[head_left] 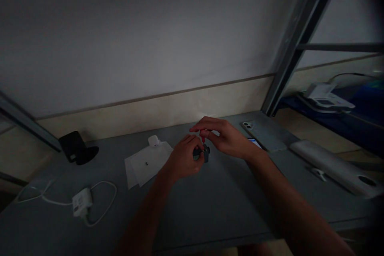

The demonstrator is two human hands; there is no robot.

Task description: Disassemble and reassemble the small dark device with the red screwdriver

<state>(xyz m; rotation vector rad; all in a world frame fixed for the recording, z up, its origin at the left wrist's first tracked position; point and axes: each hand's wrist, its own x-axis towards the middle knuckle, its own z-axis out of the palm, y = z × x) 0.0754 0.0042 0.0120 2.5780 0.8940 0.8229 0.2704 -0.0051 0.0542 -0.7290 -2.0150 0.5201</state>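
Note:
Near the middle of the desk, my left hand [186,156] is closed around a small dark object [206,157] whose exact kind I cannot make out. Above it, my right hand [220,136] pinches a small red-handled screwdriver [203,137]. The screwdriver points down, its shaft meeting the top of the dark object; the tip is too small to see clearly. Left of my left hand lie overlapping white sheets of paper [151,164], with tiny dark pieces [147,163] on them. A small rounded white case [154,141] sits at the back edge of the paper.
A black stand [73,148] and a white power adapter [82,202] with a looped cable are on the left. To the right lie a phone [265,136], a lit screen [254,143], a long grey case [334,166] and a small white item [318,174]. Metal posts [295,56] flank the desk.

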